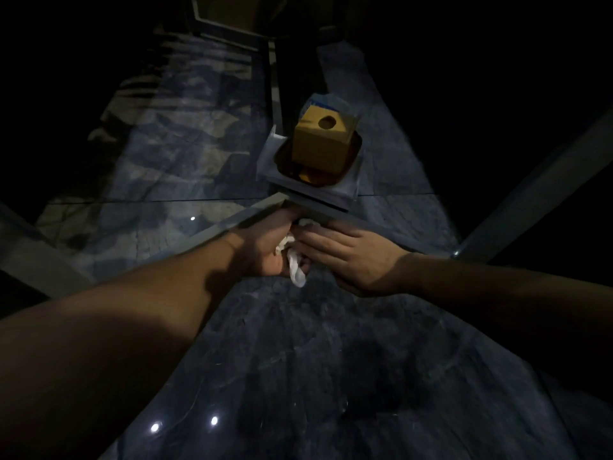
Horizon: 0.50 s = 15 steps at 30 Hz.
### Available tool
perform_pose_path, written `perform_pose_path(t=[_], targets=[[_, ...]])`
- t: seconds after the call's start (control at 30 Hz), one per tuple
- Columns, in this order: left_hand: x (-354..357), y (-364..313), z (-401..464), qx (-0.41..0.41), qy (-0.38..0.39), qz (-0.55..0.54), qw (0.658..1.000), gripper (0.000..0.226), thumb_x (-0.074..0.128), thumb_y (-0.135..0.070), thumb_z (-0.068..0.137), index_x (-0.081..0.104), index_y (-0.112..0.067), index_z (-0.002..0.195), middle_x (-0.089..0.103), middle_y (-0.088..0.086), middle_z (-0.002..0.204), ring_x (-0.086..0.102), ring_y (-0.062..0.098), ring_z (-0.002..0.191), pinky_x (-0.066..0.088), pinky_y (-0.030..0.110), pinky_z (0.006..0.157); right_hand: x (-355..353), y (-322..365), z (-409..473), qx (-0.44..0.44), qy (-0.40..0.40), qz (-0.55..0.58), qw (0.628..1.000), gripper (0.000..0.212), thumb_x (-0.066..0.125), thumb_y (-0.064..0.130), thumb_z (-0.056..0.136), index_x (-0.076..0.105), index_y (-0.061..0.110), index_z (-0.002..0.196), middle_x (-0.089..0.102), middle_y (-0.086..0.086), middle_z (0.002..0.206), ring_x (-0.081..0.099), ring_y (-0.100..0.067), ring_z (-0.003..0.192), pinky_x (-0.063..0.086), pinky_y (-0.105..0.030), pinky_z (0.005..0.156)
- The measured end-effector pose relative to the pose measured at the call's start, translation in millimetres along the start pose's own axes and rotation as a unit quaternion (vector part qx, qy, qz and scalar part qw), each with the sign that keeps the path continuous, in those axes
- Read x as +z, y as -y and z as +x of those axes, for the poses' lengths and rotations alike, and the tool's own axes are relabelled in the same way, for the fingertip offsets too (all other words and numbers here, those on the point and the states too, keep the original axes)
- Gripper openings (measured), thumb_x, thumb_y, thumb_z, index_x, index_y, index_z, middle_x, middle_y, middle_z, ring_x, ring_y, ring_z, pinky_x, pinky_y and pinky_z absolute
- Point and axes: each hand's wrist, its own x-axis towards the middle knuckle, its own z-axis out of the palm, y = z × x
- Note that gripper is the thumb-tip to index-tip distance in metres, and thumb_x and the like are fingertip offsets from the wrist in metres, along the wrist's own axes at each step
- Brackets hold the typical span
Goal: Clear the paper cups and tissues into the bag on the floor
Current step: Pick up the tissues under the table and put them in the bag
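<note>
The scene is dim. My left hand (267,249) and my right hand (351,255) meet over the far corner of a dark marbled table (298,360). Between them is a crumpled white tissue (295,263). The left hand's fingers curl around it and a strip hangs down below the palm. The right hand lies flat, fingers together, pressing on the tissue from the right. No paper cup or bag is visible in this view.
Beyond the table corner a yellow box with a round hole (323,144) stands in a dark tray (351,167) on a grey stand (318,197). Marbled floor (166,144) lies to the left. A grey bar (530,190) slants at the right.
</note>
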Motion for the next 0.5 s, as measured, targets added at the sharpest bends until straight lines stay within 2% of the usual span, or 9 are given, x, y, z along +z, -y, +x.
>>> perform_pose_path(t=[0.07,0.2,0.37,0.43,0.5], targets=[[6,1,1,0.007,-0.002,0.033,0.999,0.028,0.051,-0.039,0.093,0.064,-0.018,0.079,0.061,-0.002,0.061,0.057,0.012,0.053,0.044,0.024,0.053,0,2,2,-0.003,0.005,-0.009,1.0,0.072,0.047,0.025,0.081,0.026,0.008,0.147,0.032,-0.016,0.153,0.033,-0.03,0.14,0.033,-0.044,0.112],[9,-2,-1,0.035,-0.039,0.09,0.995,0.028,0.049,-0.04,0.096,0.058,-0.022,0.077,0.055,-0.007,0.052,0.049,0.007,0.041,0.036,0.018,0.04,1,3,5,0.01,0.004,-0.006,1.0,0.073,0.048,0.029,0.081,0.024,0.008,0.147,0.033,-0.017,0.152,0.031,-0.032,0.141,0.03,-0.046,0.115],[-2,-1,3,0.054,-0.096,0.116,0.987,0.03,0.046,-0.04,0.098,0.053,-0.02,0.078,0.047,-0.005,0.053,0.039,0.007,0.041,0.026,0.016,0.035,3,2,1,0.007,-0.008,-0.023,1.0,0.072,0.044,0.028,0.087,0.015,0.007,0.15,0.018,-0.016,0.157,0.015,-0.027,0.146,0.01,-0.037,0.118],[-4,-2,1,0.07,-0.107,0.126,0.984,0.031,0.045,-0.037,0.099,0.049,-0.021,0.073,0.04,-0.006,0.053,0.031,0.005,0.04,0.019,0.015,0.036,4,0,-3,0.008,0.006,-0.022,1.0,0.072,0.044,0.028,0.089,0.013,0.007,0.15,0.012,-0.013,0.158,0.015,-0.026,0.146,0.014,-0.038,0.118],[-7,-5,-2,0.087,-0.135,0.133,0.978,0.029,0.045,-0.035,0.1,0.046,-0.02,0.075,0.034,-0.003,0.058,0.026,0.005,0.041,0.015,0.014,0.035,6,-5,-9,0.026,0.02,-0.017,0.999,0.07,0.044,0.028,0.088,0.016,0.008,0.149,0.017,-0.012,0.157,0.026,-0.027,0.143,0.023,-0.039,0.115]])
